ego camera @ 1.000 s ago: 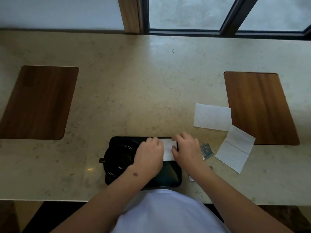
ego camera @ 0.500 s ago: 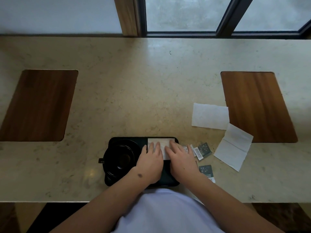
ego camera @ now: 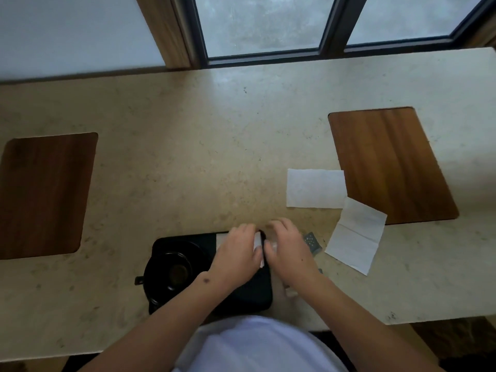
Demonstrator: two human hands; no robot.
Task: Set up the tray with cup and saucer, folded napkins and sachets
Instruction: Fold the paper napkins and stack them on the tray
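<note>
A black tray [ego camera: 161, 244] lies at the counter's near edge. A black cup on its saucer [ego camera: 171, 272] fills the tray's left half, handle pointing left. A folded white napkin [ego camera: 258, 245] lies across the tray's far right part, mostly covered by my left hand [ego camera: 236, 253], whose fingers curl on the napkin's right edge. My right hand [ego camera: 290, 251] rests palm down just off the tray's right edge, over the sachets. A dark sachet [ego camera: 311, 241] shows beside its fingers, and a pale sachet [ego camera: 290, 291] shows under the wrist.
Two more white napkins lie on the stone counter to the right: one flat [ego camera: 315, 187], one creased [ego camera: 354, 238] and overlapping a wooden inlay [ego camera: 389, 165]. Another wooden inlay [ego camera: 43, 194] is at the left. A window runs behind the counter.
My right hand has slid off the napkin to the right, onto the sachets beside the tray. My left hand has shifted right along the napkin. The head camera has tilted.
</note>
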